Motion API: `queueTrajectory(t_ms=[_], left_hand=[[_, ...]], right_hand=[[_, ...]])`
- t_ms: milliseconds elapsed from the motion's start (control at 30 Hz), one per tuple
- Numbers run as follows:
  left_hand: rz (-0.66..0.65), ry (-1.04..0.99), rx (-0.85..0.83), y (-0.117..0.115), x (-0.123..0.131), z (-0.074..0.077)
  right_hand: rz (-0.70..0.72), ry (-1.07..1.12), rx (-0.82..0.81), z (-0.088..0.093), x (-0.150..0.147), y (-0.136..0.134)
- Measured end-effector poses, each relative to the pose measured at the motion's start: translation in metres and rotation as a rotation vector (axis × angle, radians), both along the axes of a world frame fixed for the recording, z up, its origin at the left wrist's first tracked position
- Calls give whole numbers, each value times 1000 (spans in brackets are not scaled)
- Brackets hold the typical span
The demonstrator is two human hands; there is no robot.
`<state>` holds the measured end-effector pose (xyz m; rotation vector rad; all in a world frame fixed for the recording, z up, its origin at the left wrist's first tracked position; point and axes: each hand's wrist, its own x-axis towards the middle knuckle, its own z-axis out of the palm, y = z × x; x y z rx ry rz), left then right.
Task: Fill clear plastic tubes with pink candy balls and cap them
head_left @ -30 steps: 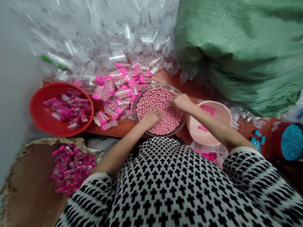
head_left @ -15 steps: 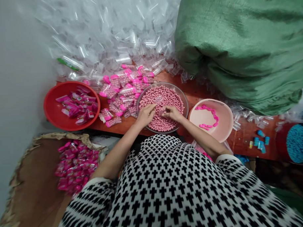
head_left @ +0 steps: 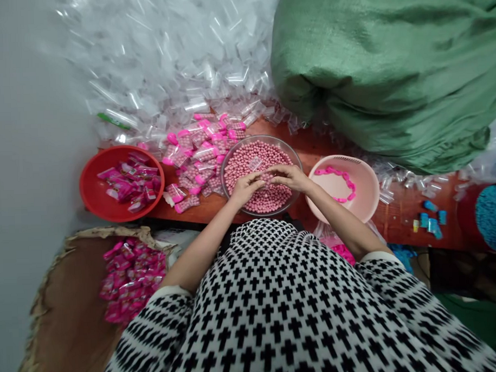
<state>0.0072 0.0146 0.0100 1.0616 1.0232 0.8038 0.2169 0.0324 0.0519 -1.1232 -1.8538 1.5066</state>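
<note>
My left hand (head_left: 247,187) and my right hand (head_left: 290,177) meet over a bowl (head_left: 295,153) full of round pink beads (head_left: 247,153). Between their curled fingertips is a small clear plastic tube (head_left: 268,177), mostly covered by the fingers, with pink showing through it. Another clear piece of plastic (head_left: 255,163) lies on the beads just beyond my left fingers. Left of the bowl is a heap of clear tubes filled with beads and closed with bright pink caps (head_left: 206,150).
A red basin (head_left: 89,183) of pink packets stands left, above a carton (head_left: 57,312) of more packets. Right are a pale pink basin (head_left: 368,195) with pink caps, several blue caps (head_left: 432,223) and a tub of blue pieces (head_left: 493,218). Clear tubes (head_left: 178,53) and a green sack (head_left: 382,78) fill the back.
My right hand has straightened its fingers somewhat and come up to my left fingertips, the tube now between both. The view has shifted slightly.
</note>
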Motion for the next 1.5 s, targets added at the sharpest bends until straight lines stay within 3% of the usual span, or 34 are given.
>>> queueTrajectory(t_ms=[233, 467, 600, 667, 733, 833, 900, 1000, 1100, 1267, 1400, 1500], left_hand=[[-78, 106, 98, -4, 6, 7], [-108, 220, 118, -12, 15, 1], [-209, 318, 229, -11, 19, 8], [-198, 349, 236, -9, 19, 12], [-136, 332, 191, -8, 19, 14], [-155, 293, 142, -7, 21, 11], [-214, 287, 132, -7, 24, 9], [-175, 289, 102, -5, 29, 7], [-148, 323, 67, 1, 33, 7], [-162, 204, -36, 4, 48, 15], [-151, 60, -134, -9, 71, 30], [-142, -43, -174, -16, 85, 42]], right_hand=[[-22, -138, 197, -1, -3, -15], [-347, -38, 57, -13, -4, -49], [-372, 52, -33, -21, 0, -65], [-481, 63, -100, -26, 13, -72], [-659, -65, -93, -32, 37, -75], [-798, -542, -2, -43, 87, -68], [-669, -831, 17, -52, 117, -57], [-359, -1010, -10, -64, 142, -40], [-331, -1028, -56, -68, 151, -31], [-511, -1020, -79, -54, 149, -45], [-726, -628, 17, -27, 116, -70], [-726, -408, 47, -6, 76, -82]])
